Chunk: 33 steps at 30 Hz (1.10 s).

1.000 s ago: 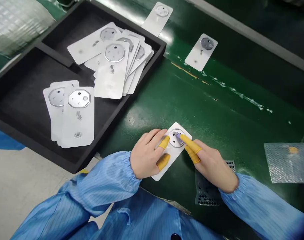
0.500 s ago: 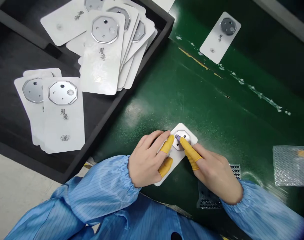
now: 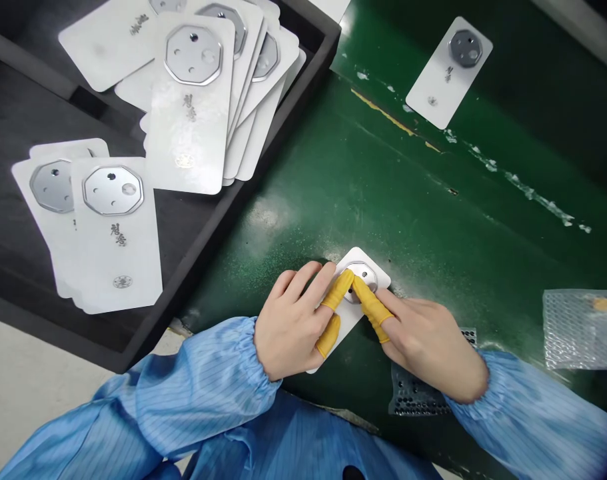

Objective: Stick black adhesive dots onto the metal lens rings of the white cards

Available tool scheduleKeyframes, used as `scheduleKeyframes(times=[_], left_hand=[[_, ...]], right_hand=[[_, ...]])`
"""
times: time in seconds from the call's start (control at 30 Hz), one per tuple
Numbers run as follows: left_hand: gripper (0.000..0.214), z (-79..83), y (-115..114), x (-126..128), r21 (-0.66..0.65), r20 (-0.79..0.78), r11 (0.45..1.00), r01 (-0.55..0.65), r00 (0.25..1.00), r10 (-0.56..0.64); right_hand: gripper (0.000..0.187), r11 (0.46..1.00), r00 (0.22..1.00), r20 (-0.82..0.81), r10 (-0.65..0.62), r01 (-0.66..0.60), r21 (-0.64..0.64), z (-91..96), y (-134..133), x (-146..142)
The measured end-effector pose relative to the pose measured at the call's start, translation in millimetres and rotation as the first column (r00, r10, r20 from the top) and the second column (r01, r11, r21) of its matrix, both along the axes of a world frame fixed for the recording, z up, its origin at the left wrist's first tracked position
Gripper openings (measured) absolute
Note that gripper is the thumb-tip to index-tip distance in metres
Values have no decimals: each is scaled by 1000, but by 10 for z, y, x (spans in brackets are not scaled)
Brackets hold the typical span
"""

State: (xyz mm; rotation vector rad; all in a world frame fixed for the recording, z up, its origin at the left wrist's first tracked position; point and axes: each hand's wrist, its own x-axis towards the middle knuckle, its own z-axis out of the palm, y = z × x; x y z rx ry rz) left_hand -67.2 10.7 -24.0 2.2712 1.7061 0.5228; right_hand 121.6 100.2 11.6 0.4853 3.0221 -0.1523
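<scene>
A white phone back cover (image 3: 346, 325) with an octagonal metal camera plate (image 3: 371, 279) lies slanted on the green bench before me. My left hand (image 3: 290, 327) rests over its left side, with yellow finger cots on thumb and index finger, holding the cover down. Its index fingertip touches the camera plate's left part. From the other side comes my right hand (image 3: 430, 340), closed, its yellow-covered index finger pressing at the same spot. Both fingertips meet there and hide whatever is under them. The right thumb is mostly hidden too.
At the left, a black tray (image 3: 303, 93) holds several stacked phone back covers (image 3: 190, 133). A single cover (image 3: 430, 83) lies at the upper right. Under my right wrist sits a clear sheet of black dots (image 3: 416, 393). A bubble-wrap bag (image 3: 573, 333) lies far right.
My right index fingertip has shifted left to meet the left one. A small purple piece seen at its tip before is now covered. The view has shifted slightly.
</scene>
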Motion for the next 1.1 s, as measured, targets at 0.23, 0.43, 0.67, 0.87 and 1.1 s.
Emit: scheduleKeyframes(times=[0.23, 0.43, 0.67, 0.87, 1.1], left_hand=[[21, -57, -26, -3, 21, -6, 1000, -6, 1000, 6], [45, -139, -20, -41, 121, 114, 990, -66, 992, 52], [72, -91, -118, 92, 86, -24, 988, -127, 991, 130], [74, -132, -55, 53, 86, 202, 981, -174, 967, 154], [60, 297, -5, 301, -210, 795, 970, -121, 556, 242]], right_hand=[[24, 998, 997, -76, -17, 12, -69, -150, 5, 84], [42, 879, 853, -283, -438, 341, -335, -174, 119, 372], [43, 865, 857, -173, -485, 499, 47, -287, 641, 1142], [39, 866, 798, -343, -496, 485, -123, -162, 319, 623], [39, 411, 571, -229, -788, 211, -887, 165, -79, 173]])
